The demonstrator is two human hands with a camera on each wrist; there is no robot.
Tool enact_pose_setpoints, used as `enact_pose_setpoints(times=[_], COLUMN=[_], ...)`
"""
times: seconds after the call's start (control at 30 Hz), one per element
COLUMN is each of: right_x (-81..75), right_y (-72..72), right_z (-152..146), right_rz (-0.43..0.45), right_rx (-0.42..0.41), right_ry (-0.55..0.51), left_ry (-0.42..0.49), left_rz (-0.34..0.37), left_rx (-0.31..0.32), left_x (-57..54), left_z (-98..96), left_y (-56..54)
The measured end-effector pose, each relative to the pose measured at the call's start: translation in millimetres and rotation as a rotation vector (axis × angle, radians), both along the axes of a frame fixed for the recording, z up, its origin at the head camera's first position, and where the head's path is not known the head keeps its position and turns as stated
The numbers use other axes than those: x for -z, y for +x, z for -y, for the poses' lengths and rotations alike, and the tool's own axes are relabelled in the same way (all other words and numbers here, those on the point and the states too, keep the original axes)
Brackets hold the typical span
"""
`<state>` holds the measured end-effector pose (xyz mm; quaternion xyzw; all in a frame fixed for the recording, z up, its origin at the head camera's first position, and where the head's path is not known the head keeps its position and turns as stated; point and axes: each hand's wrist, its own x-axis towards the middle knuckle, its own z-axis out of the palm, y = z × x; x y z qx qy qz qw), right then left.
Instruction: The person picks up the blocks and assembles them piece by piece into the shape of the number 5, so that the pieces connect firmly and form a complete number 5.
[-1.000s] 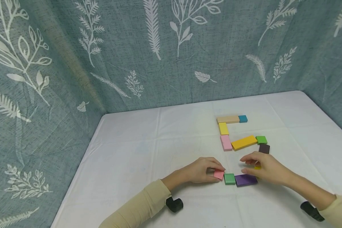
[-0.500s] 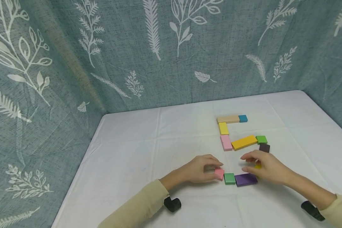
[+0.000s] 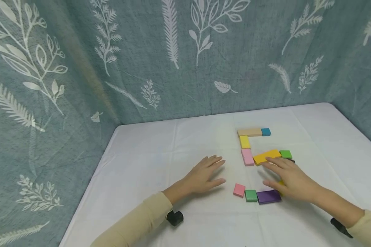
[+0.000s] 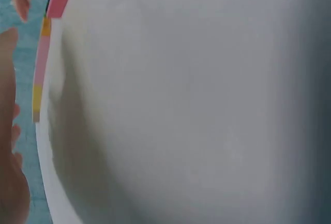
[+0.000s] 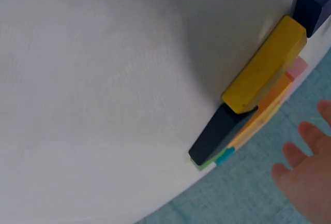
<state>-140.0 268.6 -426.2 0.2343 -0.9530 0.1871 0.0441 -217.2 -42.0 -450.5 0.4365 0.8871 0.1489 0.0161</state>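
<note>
Flat coloured blocks lie in a bent line on the white table point(image 3: 148, 164): tan point(image 3: 249, 132), teal point(image 3: 266, 131), yellow point(image 3: 244, 141), pink point(image 3: 247, 157), a long orange block point(image 3: 267, 156) and green point(image 3: 285, 154). Nearer me sit a small pink block point(image 3: 239, 189), a green block point(image 3: 251, 195) and a purple block point(image 3: 268, 196). My left hand point(image 3: 211, 171) is flat and empty, left of the small pink block. My right hand point(image 3: 279, 173) hovers open over a dark block point(image 5: 217, 133) and a small yellow block point(image 5: 266, 63), fingertips by the orange one.
A teal curtain with white leaf prints point(image 3: 173, 58) closes the table in behind and on the left. Black wrist mounts point(image 3: 174, 218) show near the front edge. Bare cloth stretches to the left of the blocks.
My left hand let go of the small pink block, opened and drew back to the left. My right hand flattened and shifted forward toward the orange block.
</note>
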Motion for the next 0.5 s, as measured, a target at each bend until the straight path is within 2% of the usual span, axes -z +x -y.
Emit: enact_pose_setpoints(times=[0.17,0.3,0.5], right_x=[-2.9,-5.3,-13.6], right_y=[-13.3,-25.7,-47.4], right_z=[-7.4,-19.3,-40.3], right_rz=[-0.027,-0.031,-0.063], right_rx=[0.057,0.123,0.22], right_ry=[0.112,0.18,0.265], left_ry=[-0.056,-0.083,-0.124], left_rz=[-0.017,-0.061,-0.091], left_rx=[-0.087,-0.187,-0.332], left_x=[-6.7,-12.6,-23.9], left_z=[18.7,36.4,62.4], left_y=[-18.7,-37.8,-68.1])
